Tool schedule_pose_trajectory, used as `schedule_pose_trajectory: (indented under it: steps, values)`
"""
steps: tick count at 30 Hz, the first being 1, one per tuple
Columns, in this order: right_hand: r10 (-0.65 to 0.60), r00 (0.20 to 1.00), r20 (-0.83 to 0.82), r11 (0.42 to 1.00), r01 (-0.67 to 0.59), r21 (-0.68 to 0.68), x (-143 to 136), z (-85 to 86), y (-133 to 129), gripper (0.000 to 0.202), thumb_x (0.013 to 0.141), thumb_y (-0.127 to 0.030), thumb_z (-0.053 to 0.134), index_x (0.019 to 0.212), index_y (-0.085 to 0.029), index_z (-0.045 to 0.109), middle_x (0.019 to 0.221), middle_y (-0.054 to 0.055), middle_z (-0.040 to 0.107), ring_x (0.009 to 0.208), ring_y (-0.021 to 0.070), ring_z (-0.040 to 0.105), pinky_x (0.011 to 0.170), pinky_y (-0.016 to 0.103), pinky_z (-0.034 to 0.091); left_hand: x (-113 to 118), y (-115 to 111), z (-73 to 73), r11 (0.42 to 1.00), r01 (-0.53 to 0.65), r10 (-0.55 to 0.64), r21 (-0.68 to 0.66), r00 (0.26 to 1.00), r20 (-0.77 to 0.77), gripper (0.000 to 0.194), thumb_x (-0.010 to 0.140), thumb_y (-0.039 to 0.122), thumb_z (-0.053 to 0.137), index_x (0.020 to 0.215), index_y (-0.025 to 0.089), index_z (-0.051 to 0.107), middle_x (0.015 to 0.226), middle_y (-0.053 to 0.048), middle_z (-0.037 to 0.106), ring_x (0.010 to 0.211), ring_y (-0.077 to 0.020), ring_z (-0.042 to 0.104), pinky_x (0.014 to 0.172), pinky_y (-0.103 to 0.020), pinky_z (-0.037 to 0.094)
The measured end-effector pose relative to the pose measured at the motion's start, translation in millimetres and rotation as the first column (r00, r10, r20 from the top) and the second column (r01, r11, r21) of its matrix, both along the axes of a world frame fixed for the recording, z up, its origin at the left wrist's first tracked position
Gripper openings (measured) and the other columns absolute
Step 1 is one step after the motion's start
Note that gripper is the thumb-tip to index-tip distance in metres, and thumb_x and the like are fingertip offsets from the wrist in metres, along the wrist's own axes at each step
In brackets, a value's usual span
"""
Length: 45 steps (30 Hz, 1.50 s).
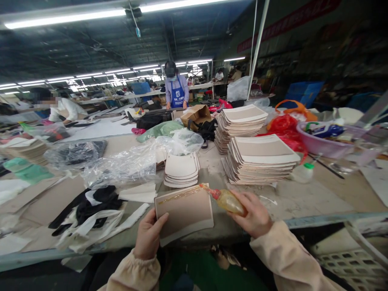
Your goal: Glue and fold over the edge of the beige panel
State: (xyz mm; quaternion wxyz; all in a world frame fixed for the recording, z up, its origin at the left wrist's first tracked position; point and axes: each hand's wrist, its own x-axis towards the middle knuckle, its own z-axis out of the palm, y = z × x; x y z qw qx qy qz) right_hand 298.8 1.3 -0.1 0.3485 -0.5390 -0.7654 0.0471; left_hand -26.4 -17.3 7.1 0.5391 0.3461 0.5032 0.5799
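I have my left hand (148,236) pinching a card (188,214) and my right hand (252,212) gripping a bottle (229,201), its tip (203,186) at the card's far-right corner.

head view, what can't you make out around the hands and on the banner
Head view:
Left hand: part beneath the beige panel, hidden by it.
Squeeze bottle: partly covered by the right hand.
Right sleeve: upper part cut off by the bottom edge.
Red banner: most lettering too blurred and dim to read.

Panel (188,213) looks matt cardbd, squeeze btl (230,201) glossy plas.
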Motion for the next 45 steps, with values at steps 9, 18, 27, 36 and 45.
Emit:
schedule_pose_trajectory:
  steps: [9, 18, 27, 36, 45]
  values:
    - [0.113, 0.99, 0.079, 0.992, -0.109, -0.055, -7.2, 0.6, -7.1, 0.06, 0.072, -0.028, 0.068, 0.129, -0.025, 0.051, 0.104, 0.008, 0.056, 0.095, 0.025, 0.056, 0.084, 0.039, 0.049, -1.1, -1.9, -1.8, 1.0, -0.021, 0.021, -0.005, 1.0, 0.02, 0.05, 0.065, 0.029, 0.077, 0.113, 0.018, 0.063, 0.104, -0.006, 0.07, 0.101, -0.027, 0.061, 0.089, -0.036, 0.048]
    - [0.02, 1.0, 0.017, 0.998, -0.021, 0.056, -7.7, 0.2, -0.3, 0.061, 0.073, -0.03, 0.069, 0.13, -0.024, 0.048, 0.102, 0.008, 0.057, 0.094, 0.0257, 0.056, 0.082, 0.04, 0.049, -3.3, -2.0, -5.6, 1.0, 0.001, -0.001, -0.004, 1.0, 0.015, 0.048, 0.067, 0.028, 0.076, 0.111, 0.016, 0.063, 0.103, -0.008, 0.07, 0.101, -0.0259, 0.061, 0.091, -0.035, 0.046]
    - [0.095, 0.995, 0.03, 0.995, -0.096, 0.029, -19.2, -2.0, -6.6, 0.059, 0.072, -0.025, 0.068, 0.129, -0.022, 0.05, 0.102, 0.01, 0.055, 0.094, 0.0256, 0.055, 0.082, 0.039, 0.049, -5.5, -2.0, -8.9, 1.0, -0.005, 0.005, 0.002, 1.0, 0.016, 0.047, 0.067, 0.028, 0.076, 0.111, 0.016, 0.063, 0.101, -0.007, 0.07, 0.098, -0.0249, 0.062, 0.089, -0.034, 0.047]
    - [-0.001, 0.999, 0.039, 0.99, -0.004, 0.141, -6.8, -10.2, 1.3, 0.063, 0.071, -0.031, 0.071, 0.129, -0.023, 0.048, 0.101, 0.009, 0.057, 0.09, 0.0252, 0.056, 0.078, 0.04, 0.05, -1.1, -1.3, -3.1, 0.999, -0.046, 0.046, 0.001, 0.999, 0.003, 0.045, 0.062, 0.029, 0.079, 0.103, 0.015, 0.067, 0.097, -0.007, 0.071, 0.096, -0.0253, 0.062, 0.085, -0.032, 0.049]
    - [0.061, 0.998, -0.023, 0.996, -0.06, 0.06, -40.4, 0.8, -6.2, 0.053, 0.073, -0.023, 0.066, 0.125, -0.02, 0.053, 0.096, 0.009, 0.055, 0.089, 0.0253, 0.056, 0.076, 0.038, 0.051, 0.4, -4.2, -5.9, 1.0, -0.001, 0.001, 0.004, 0.999, 0.046, 0.046, 0.067, 0.026, 0.076, 0.111, 0.017, 0.063, 0.102, -0.007, 0.07, 0.099, -0.0245, 0.062, 0.089, -0.032, 0.048]
